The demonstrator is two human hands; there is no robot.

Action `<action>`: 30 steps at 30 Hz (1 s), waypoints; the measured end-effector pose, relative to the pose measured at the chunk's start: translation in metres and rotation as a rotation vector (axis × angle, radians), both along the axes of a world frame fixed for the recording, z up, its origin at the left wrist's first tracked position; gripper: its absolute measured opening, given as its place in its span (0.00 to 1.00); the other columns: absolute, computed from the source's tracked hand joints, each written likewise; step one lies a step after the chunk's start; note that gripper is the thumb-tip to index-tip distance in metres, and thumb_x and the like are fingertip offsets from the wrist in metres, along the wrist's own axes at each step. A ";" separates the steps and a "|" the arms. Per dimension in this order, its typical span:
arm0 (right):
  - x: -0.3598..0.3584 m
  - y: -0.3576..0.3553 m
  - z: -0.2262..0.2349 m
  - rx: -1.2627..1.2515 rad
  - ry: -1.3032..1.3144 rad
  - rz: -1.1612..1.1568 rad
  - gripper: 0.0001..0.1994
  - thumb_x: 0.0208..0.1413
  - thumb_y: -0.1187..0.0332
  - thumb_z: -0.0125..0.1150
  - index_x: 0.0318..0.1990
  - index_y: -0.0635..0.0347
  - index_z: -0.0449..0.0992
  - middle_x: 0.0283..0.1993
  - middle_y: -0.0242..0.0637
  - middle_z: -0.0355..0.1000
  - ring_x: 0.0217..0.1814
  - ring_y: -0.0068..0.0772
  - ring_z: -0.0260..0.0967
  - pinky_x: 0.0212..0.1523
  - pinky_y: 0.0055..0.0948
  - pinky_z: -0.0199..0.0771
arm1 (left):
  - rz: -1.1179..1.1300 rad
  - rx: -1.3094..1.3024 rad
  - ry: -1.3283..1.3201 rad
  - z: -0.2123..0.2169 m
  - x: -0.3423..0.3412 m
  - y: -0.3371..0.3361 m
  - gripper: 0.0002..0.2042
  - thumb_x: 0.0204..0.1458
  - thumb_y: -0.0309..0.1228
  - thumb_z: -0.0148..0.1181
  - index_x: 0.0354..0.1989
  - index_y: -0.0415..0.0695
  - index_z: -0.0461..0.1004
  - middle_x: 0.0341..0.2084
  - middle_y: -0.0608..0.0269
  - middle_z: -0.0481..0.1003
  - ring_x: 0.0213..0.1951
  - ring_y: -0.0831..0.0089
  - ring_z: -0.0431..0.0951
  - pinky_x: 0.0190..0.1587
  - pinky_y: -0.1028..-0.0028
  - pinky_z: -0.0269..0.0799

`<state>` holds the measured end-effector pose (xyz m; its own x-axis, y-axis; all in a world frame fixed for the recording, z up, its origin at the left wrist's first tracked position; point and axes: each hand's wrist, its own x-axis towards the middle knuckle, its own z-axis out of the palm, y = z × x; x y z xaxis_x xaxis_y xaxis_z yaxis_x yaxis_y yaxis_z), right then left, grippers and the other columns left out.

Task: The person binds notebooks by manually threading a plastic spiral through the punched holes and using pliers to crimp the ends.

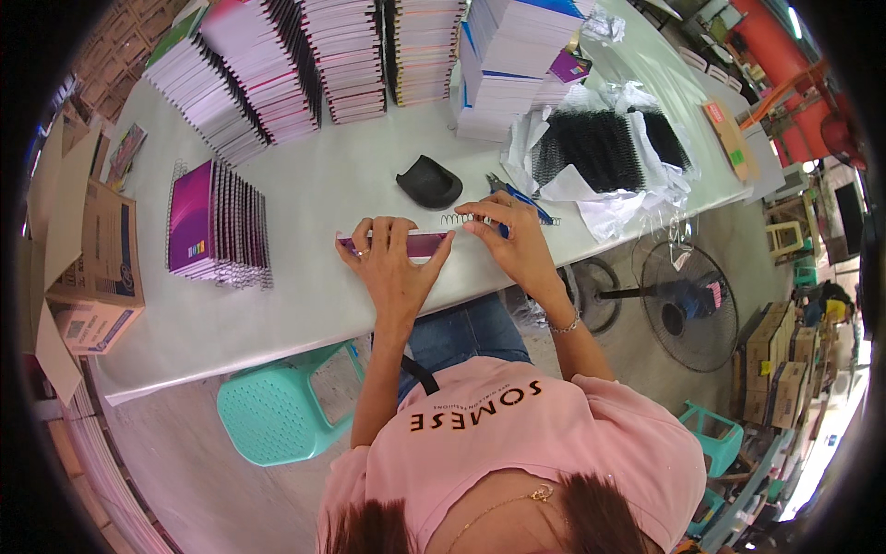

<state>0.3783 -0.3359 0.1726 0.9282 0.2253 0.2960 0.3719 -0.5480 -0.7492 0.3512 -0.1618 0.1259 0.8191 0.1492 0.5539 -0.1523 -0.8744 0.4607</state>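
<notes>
My left hand (392, 258) grips a purple-covered notebook (425, 245), its fingers over the far side and its thumb at the right end. The notebook is seen nearly edge-on. At its right end, my right hand (512, 235) pinches a thin dark spiral binding coil (450, 220). The coil runs along the notebook's far side, and more of it shows to the right of the hand. Just beyond my right hand lie blue-handled pliers (521, 197). A black curved plastic piece (429, 182) rests on the table beyond the notebook.
At left stands a stack of purple spiral notebooks (192, 222), beside an open cardboard box (97, 263). Tall stacks of bound books (341, 60) and paper blocks (512, 69) line the table's far side. Black coils (591, 148) lie in white wrapping at right, with a fan (688, 305) beyond the edge.
</notes>
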 end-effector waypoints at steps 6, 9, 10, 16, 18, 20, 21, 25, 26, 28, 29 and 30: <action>-0.004 0.004 -0.010 0.073 0.026 0.064 0.11 0.49 0.71 0.67 0.42 0.54 0.83 0.30 0.35 0.73 0.34 0.30 0.65 0.38 0.30 0.62 | 0.022 -0.008 -0.005 0.000 -0.003 0.005 0.18 0.37 0.46 0.74 0.31 0.52 0.75 0.36 0.69 0.69 0.51 0.61 0.64 0.61 0.41 0.47; -0.003 0.005 -0.009 0.121 0.053 0.086 0.11 0.48 0.72 0.67 0.41 0.52 0.83 0.31 0.33 0.71 0.34 0.31 0.65 0.41 0.32 0.62 | 0.028 -0.009 -0.011 0.001 -0.002 0.005 0.18 0.36 0.45 0.74 0.31 0.53 0.75 0.36 0.69 0.69 0.52 0.61 0.65 0.60 0.41 0.48; -0.003 0.004 -0.011 0.153 0.070 0.095 0.11 0.48 0.73 0.67 0.41 0.53 0.82 0.31 0.34 0.71 0.35 0.31 0.65 0.41 0.31 0.63 | 0.025 -0.013 -0.010 0.000 -0.003 0.004 0.18 0.35 0.45 0.74 0.31 0.53 0.76 0.37 0.70 0.70 0.52 0.61 0.64 0.60 0.41 0.48; 0.000 0.008 -0.017 0.225 0.060 0.138 0.11 0.47 0.76 0.65 0.41 0.57 0.80 0.32 0.36 0.70 0.36 0.32 0.66 0.41 0.30 0.65 | 0.044 0.007 -0.035 -0.007 -0.001 0.005 0.18 0.36 0.45 0.74 0.32 0.54 0.76 0.38 0.71 0.69 0.52 0.60 0.64 0.61 0.42 0.45; -0.001 0.010 -0.018 0.275 0.070 0.130 0.11 0.48 0.75 0.65 0.41 0.58 0.79 0.33 0.35 0.69 0.37 0.32 0.66 0.42 0.30 0.64 | 0.035 -0.009 -0.017 -0.007 -0.002 0.004 0.18 0.36 0.46 0.74 0.32 0.54 0.76 0.38 0.71 0.69 0.53 0.61 0.64 0.62 0.42 0.44; -0.004 0.013 -0.017 0.333 0.117 0.105 0.10 0.50 0.75 0.64 0.41 0.57 0.79 0.34 0.35 0.69 0.38 0.31 0.66 0.46 0.31 0.62 | 0.032 -0.013 -0.002 -0.006 -0.002 0.004 0.18 0.36 0.46 0.74 0.32 0.54 0.76 0.38 0.71 0.69 0.53 0.61 0.63 0.62 0.42 0.44; -0.004 0.013 -0.017 0.287 0.125 0.111 0.10 0.51 0.74 0.63 0.42 0.56 0.79 0.35 0.35 0.69 0.39 0.31 0.66 0.49 0.32 0.60 | 0.032 -0.009 0.006 -0.004 -0.003 0.005 0.18 0.37 0.46 0.74 0.32 0.54 0.76 0.38 0.71 0.69 0.53 0.61 0.63 0.62 0.42 0.44; -0.003 0.008 -0.016 -0.018 0.015 0.119 0.09 0.55 0.72 0.62 0.43 0.56 0.79 0.38 0.34 0.69 0.43 0.32 0.65 0.52 0.33 0.56 | 0.031 -0.012 0.029 -0.005 -0.004 0.005 0.19 0.37 0.49 0.74 0.32 0.54 0.76 0.38 0.72 0.69 0.52 0.62 0.63 0.61 0.42 0.44; -0.004 0.008 -0.014 -0.125 -0.047 0.117 0.08 0.55 0.72 0.62 0.43 0.57 0.79 0.39 0.34 0.69 0.43 0.32 0.65 0.52 0.32 0.57 | 0.031 -0.010 0.026 -0.006 -0.005 0.006 0.19 0.37 0.49 0.74 0.33 0.54 0.76 0.38 0.73 0.69 0.52 0.62 0.63 0.61 0.42 0.45; -0.006 0.010 -0.009 -0.084 -0.061 0.082 0.09 0.55 0.71 0.62 0.44 0.54 0.79 0.39 0.34 0.69 0.45 0.33 0.64 0.53 0.33 0.53 | 0.032 -0.005 0.019 -0.006 -0.006 0.006 0.20 0.37 0.51 0.74 0.33 0.54 0.76 0.38 0.73 0.70 0.52 0.62 0.63 0.60 0.42 0.45; -0.007 0.010 -0.008 -0.064 -0.069 0.066 0.09 0.55 0.71 0.62 0.44 0.53 0.80 0.39 0.34 0.69 0.45 0.34 0.64 0.54 0.34 0.51 | 0.031 -0.004 0.014 -0.006 -0.006 0.007 0.20 0.37 0.51 0.74 0.33 0.54 0.76 0.38 0.73 0.70 0.52 0.62 0.63 0.60 0.43 0.45; -0.007 0.011 -0.007 -0.063 -0.057 0.055 0.09 0.56 0.71 0.62 0.44 0.53 0.80 0.39 0.34 0.69 0.46 0.34 0.64 0.54 0.34 0.52 | 0.030 -0.002 0.009 -0.006 -0.007 0.007 0.20 0.37 0.51 0.74 0.33 0.54 0.76 0.38 0.73 0.70 0.52 0.62 0.63 0.60 0.43 0.45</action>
